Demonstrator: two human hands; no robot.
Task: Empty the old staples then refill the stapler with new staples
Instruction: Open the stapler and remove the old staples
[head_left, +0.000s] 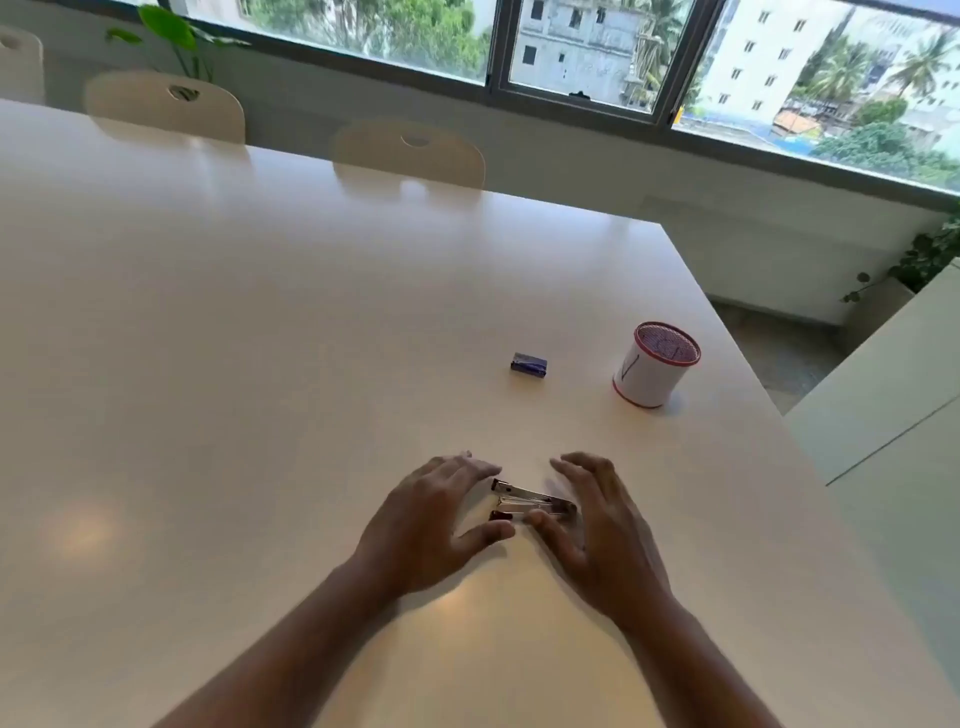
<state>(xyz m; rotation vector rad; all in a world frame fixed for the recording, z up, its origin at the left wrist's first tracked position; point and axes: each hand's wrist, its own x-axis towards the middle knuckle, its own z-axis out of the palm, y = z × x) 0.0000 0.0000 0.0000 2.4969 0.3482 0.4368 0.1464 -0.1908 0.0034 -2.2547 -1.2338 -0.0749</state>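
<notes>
A small metal stapler with dark red ends lies on the white table, its top swung apart from its base. My left hand hovers just left of it with fingers spread, thumb tip near the stapler's near side. On the stapler's right, my right hand is also spread, its thumb touching or nearly touching the right end. Neither hand grips it. A small blue box of staples lies farther back on the table, apart from both hands.
A white cylindrical cup with a red mesh rim stands at the right, close to the table's right edge. Two pale chairs are tucked in along the far side, below a window. Another white surface lies to the right.
</notes>
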